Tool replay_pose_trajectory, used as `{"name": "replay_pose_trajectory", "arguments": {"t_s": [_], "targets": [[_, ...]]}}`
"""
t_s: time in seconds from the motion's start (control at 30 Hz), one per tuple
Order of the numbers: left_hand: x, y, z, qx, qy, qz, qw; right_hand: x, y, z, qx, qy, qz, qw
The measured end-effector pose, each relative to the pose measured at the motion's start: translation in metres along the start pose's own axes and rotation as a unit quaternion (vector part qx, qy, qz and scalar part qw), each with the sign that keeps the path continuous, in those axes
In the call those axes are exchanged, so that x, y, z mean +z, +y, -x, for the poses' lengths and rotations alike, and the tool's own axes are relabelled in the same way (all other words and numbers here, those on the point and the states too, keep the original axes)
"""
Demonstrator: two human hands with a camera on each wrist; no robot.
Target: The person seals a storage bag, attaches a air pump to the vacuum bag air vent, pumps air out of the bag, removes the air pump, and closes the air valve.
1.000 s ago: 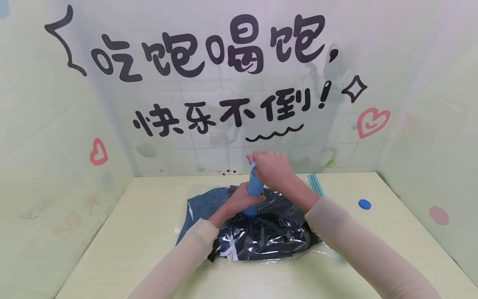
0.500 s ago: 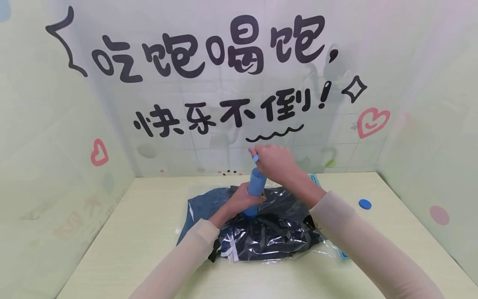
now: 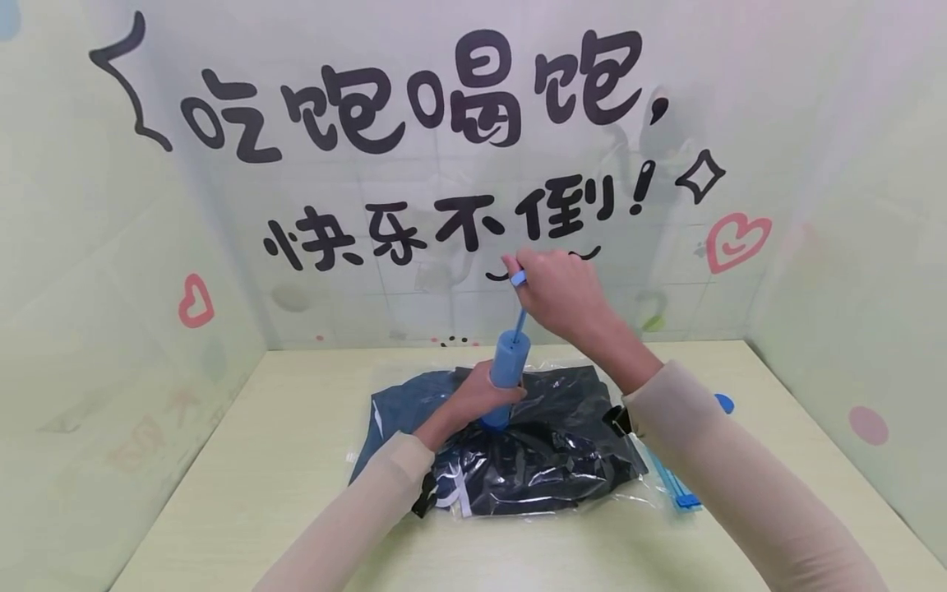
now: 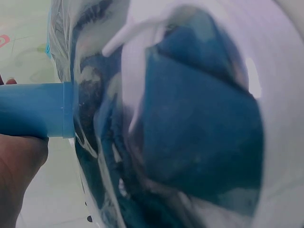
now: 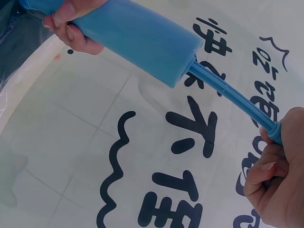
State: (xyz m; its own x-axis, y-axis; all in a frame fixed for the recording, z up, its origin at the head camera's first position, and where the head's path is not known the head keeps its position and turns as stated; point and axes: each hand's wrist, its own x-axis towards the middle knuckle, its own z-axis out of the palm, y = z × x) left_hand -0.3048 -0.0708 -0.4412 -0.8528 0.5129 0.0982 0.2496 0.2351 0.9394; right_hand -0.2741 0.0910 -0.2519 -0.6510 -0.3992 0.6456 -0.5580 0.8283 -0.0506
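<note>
A blue hand pump (image 3: 509, 362) stands nearly upright on a clear plastic bag (image 3: 547, 469) with dark and blue clothes inside. My left hand (image 3: 477, 396) grips the pump's barrel, also seen in the left wrist view as a blue cylinder (image 4: 35, 110) whose end meets the bag. Above it, my right hand (image 3: 558, 292) is curled round the handle at the top of the drawn-out rod. In the right wrist view the rod (image 5: 232, 95) shows at length between the barrel (image 5: 142, 40) and my right hand (image 5: 280, 175).
A round blue cap (image 3: 724, 403) lies on the table (image 3: 296, 427) at the right, partly behind my right sleeve. Light-blue strips (image 3: 684, 498) stick out from the bag's right side. Printed white sheets stand behind and at both sides of the table.
My right hand has risen with the handle, and the rod now shows above the barrel. My left hand has stayed on the barrel. More of the light-blue strips shows beside my right sleeve.
</note>
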Motion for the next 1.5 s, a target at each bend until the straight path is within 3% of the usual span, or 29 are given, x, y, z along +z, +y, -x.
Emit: {"name": "replay_pose_trajectory", "arguments": {"t_s": [0.2, 0.4, 0.53, 0.9, 1.23, 1.5], "targets": [[-0.002, 0.001, 0.000, 0.004, -0.001, 0.006, 1.0000, 0.006, -0.004, 0.003, 0.012, -0.035, 0.026, 0.9990], [-0.002, 0.001, 0.000, 0.010, -0.010, 0.013, 0.9998, 0.030, 0.000, 0.015, -0.019, -0.046, 0.059, 0.9970], [-0.001, 0.002, 0.000, 0.010, -0.015, 0.008, 0.9998, 0.044, 0.003, 0.023, -0.037, -0.047, 0.044, 0.9973], [-0.002, 0.001, 0.000, 0.024, -0.024, 0.016, 0.9993, 0.059, 0.002, 0.032, -0.029, -0.046, 0.015, 0.9984], [-0.003, 0.002, 0.001, 0.013, -0.014, 0.014, 0.9997, 0.046, 0.001, 0.020, -0.030, -0.056, 0.029, 0.9976], [0.000, 0.003, 0.000, -0.002, -0.004, 0.001, 1.0000, 0.013, 0.002, 0.003, -0.019, -0.003, 0.016, 0.9997]]}}
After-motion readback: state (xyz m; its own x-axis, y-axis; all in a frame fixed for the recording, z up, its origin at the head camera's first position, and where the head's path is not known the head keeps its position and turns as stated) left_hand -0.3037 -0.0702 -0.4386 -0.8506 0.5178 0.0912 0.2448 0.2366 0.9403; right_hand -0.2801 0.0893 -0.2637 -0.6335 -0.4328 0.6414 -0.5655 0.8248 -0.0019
